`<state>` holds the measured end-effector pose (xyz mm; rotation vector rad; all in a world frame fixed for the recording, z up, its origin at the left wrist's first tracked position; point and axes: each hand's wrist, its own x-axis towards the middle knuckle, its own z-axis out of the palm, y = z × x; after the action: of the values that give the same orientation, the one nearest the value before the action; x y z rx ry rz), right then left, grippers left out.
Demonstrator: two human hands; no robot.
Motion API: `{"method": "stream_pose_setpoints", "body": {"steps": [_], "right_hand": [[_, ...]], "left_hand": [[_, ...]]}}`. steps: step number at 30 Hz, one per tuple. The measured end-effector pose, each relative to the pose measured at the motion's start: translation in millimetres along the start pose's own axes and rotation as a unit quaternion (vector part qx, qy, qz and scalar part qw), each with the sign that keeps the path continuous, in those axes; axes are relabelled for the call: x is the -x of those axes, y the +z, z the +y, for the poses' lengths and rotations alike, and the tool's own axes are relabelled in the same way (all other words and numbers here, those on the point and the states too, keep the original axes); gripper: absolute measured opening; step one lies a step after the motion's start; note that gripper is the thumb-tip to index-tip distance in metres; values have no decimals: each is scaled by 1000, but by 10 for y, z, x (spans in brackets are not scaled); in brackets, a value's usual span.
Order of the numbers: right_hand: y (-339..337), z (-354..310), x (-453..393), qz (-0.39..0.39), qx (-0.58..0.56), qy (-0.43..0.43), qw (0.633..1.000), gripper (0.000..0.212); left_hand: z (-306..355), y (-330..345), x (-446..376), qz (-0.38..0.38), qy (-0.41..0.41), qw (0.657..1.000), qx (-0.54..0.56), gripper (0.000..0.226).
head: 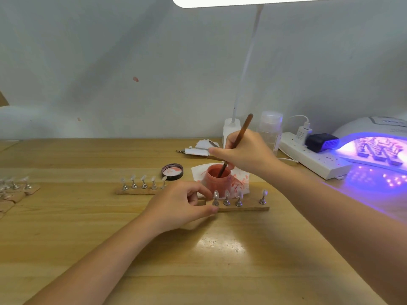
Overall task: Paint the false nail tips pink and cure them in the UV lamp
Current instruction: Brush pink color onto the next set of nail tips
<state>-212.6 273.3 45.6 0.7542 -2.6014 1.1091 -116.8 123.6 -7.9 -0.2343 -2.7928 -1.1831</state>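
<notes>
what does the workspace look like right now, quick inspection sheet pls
surface: wooden table, lamp glare near the front edge.
job's things: open pink paint jar on a stained tissue; brush tip dipped in the jar; near strip with four unpainted nail tips; second strip with five; UV lamp lit, strips inside.
clutter: jar lid, clear bottle, more stands at the left edge.
grippers: left hand pinches the near strip's end; right hand holds the brush.
cables: power strip with white charger cable and black adapter.
surroundings: pale wall with pink smudges; desk lamp overhead.
</notes>
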Motion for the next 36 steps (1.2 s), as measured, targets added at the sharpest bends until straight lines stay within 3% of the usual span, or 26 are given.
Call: {"method": "stream_pose_setpoints", "body": {"steps": [5, 13, 18, 24, 30, 36], "right_hand": [[94, -19, -27, 1, 61, -2, 998, 45], [73, -19, -35, 12, 26, -3, 1000, 45], [-103, 47, -48, 72, -105, 61, 990, 47], [-163, 164, 55, 63, -202, 143, 967, 44], [-165, 198, 100, 54, -208, 178, 960, 45], [-249, 224, 89, 99, -196, 238, 946, 33]], "left_hand": [[-9, 18, 10, 36, -2, 998, 50, 11], [7, 24, 41, 59, 10, 997, 48, 16], [32, 56, 44, 78, -7, 997, 28, 12], [59, 85, 55, 101, -4, 995, 3, 25], [40, 84, 60, 94, 2, 996, -1, 18], [36, 86, 60, 91, 6, 996, -8, 11]]}}
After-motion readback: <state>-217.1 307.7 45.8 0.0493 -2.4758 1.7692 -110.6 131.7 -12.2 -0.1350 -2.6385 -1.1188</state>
